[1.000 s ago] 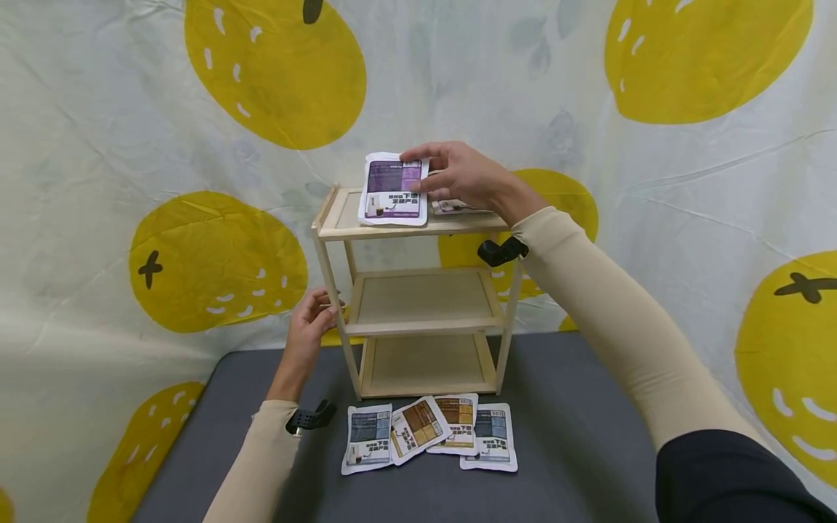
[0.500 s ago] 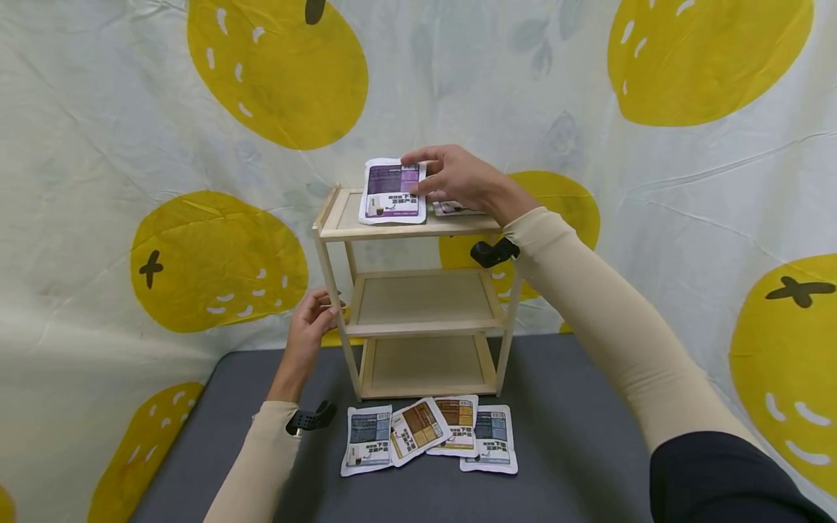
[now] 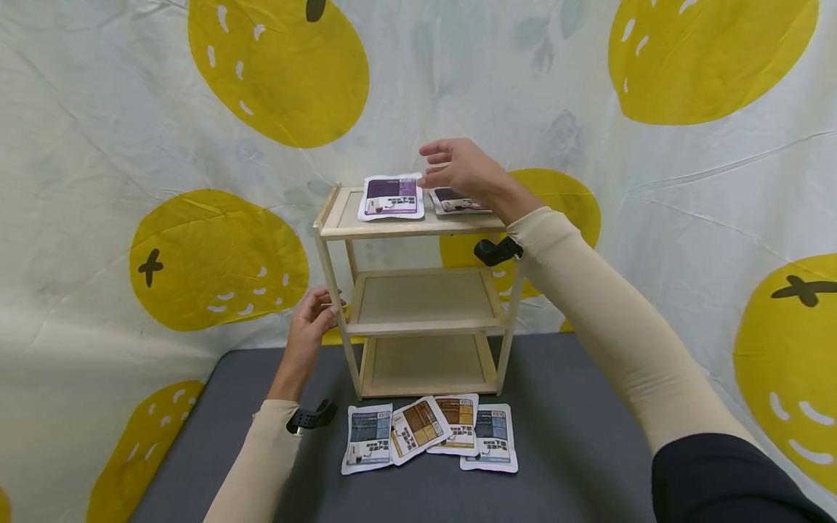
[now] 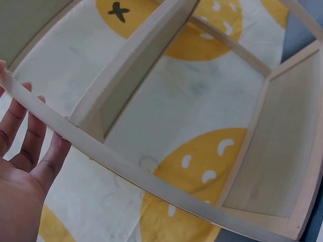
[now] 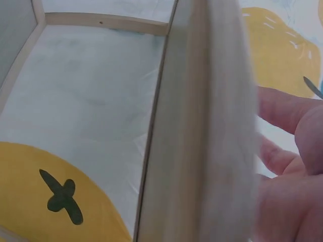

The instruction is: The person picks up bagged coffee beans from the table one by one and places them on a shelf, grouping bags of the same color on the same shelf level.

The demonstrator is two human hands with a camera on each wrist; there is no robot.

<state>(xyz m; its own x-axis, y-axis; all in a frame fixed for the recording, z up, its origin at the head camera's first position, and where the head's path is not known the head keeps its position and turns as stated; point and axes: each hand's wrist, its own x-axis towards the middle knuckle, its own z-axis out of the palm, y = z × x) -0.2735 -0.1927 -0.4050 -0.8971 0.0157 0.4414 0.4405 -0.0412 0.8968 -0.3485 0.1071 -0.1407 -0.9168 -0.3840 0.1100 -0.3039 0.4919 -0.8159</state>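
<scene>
Head view: the right hand (image 3: 461,168) is hovering over the top tier of the wooden shelf (image 3: 413,290), fingers loosely spread and gripping nothing. Directly beneath its fingertips, the purple pouch (image 3: 391,197) is lying flat on that tier, left of a second pouch (image 3: 454,201). The left hand (image 3: 312,319) is curling round the near-left post, apparently steadying the frame. Four pouches (image 3: 428,432) are lying fanned on the grey table (image 3: 575,428).

Left wrist view: the left-hand fingers (image 4: 35,141) are wrapping behind the post (image 4: 126,169).

Right wrist view: the right-hand fingers (image 5: 285,108) are showing apart beside a blurred shelf edge (image 5: 202,126); the pouch is not appearing here
</scene>
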